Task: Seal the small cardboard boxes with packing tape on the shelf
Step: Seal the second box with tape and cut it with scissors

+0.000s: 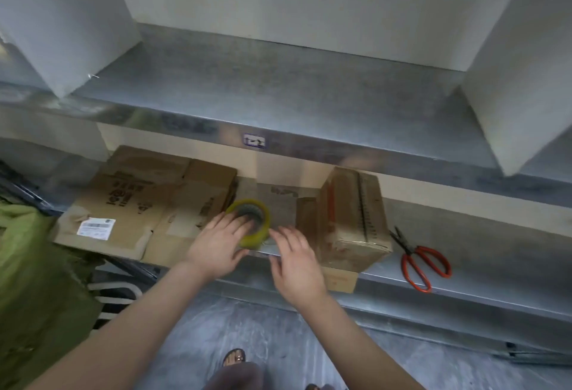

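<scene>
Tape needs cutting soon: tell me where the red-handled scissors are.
In the head view, the red-handled metal scissors lie on the lower steel shelf, right of the upright brown cardboard box.

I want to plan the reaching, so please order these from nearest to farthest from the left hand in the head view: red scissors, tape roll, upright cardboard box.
1. tape roll: in the grip of the left hand, at the front edge of the shelf.
2. upright cardboard box: to the right, beyond the right hand.
3. red scissors: farthest right, lying flat.
</scene>
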Demonstrator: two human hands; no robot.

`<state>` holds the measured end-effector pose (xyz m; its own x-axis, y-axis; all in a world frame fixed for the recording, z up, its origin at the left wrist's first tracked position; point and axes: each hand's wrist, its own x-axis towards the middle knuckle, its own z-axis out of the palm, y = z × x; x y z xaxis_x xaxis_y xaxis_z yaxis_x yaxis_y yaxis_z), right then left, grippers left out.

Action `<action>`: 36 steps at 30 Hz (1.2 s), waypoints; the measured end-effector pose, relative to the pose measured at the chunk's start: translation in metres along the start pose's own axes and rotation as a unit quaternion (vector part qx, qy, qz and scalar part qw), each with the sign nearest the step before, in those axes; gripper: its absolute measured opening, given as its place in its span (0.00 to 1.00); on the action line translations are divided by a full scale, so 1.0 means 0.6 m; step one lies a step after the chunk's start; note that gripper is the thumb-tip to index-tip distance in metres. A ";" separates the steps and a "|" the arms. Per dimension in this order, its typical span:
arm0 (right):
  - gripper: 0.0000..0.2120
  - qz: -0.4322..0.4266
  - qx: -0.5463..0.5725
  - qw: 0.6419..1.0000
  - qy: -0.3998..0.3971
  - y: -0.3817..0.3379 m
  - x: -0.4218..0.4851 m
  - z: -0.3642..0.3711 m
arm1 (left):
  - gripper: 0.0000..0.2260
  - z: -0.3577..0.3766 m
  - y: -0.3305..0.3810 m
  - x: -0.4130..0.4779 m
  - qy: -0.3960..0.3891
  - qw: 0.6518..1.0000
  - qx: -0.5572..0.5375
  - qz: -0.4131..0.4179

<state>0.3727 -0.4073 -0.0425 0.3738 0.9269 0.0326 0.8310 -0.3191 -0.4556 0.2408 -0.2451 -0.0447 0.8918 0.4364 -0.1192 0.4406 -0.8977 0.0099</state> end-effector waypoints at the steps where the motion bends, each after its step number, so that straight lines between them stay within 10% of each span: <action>1: 0.25 0.028 -0.008 0.999 -0.016 0.004 0.016 0.018 | 0.29 0.008 -0.009 0.006 -0.007 1.000 -0.003 0.004; 7: 0.23 0.136 -0.010 0.985 -0.102 0.029 0.076 0.081 | 0.29 0.055 -0.040 0.028 -0.038 0.998 -0.033 0.046; 28: 0.09 0.192 0.054 0.980 -0.027 0.004 0.105 0.091 | 0.16 0.061 -0.092 0.064 -0.040 0.991 -0.086 0.098; 36: 0.09 0.191 -0.019 0.980 0.046 -0.048 0.081 -0.001 | 0.18 -0.057 -0.092 0.026 -0.048 0.935 -0.342 0.079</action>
<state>0.3671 -0.3529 -0.0274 0.6944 0.7176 -0.0530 0.6374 -0.6476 -0.4174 0.2338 -0.1869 -0.0134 0.9524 0.2652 -0.1507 0.2963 -0.6871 0.6634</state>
